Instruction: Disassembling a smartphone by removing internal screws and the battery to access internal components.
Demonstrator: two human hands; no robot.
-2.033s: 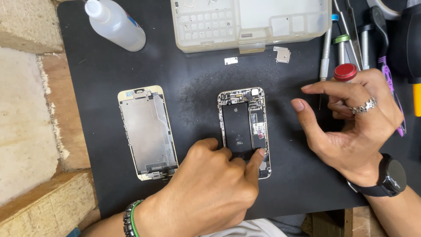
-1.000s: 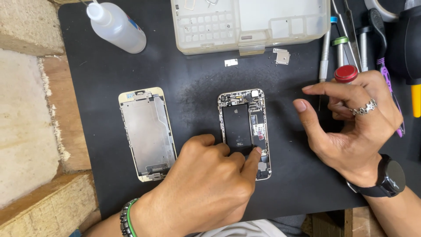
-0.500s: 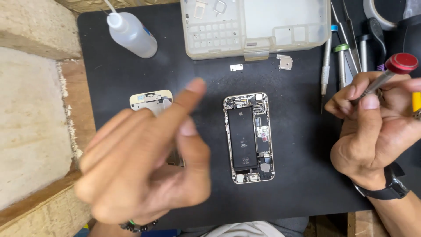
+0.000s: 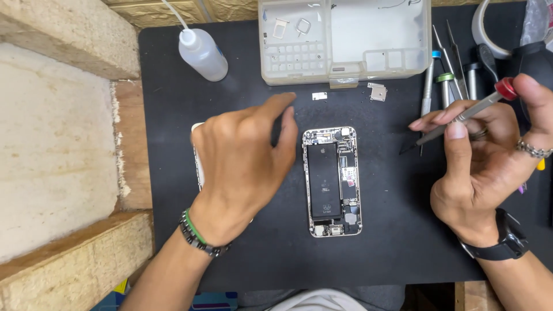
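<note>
Fingers (image 4: 461, 124) of the right hand (image 4: 478, 167) pinch a red-capped screwdriver (image 4: 466, 112), right of the opened phone (image 4: 332, 181); left fingers (image 4: 271, 109) spread, empty.

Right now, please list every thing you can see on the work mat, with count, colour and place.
opened phone: 1, silver frame, black battery, mat centre
phone frame: 1, pale, mostly hidden under left hand
squeeze bottle: 1, clear, top left
parts tray: 1, translucent, top centre
small metal pieces: 2, silver, below tray
hand tools: several, top right
mat: 1, black
screwdriver: 1, red cap, in right hand
left hand: open, above mat
right hand: gripping screwdriver
</note>
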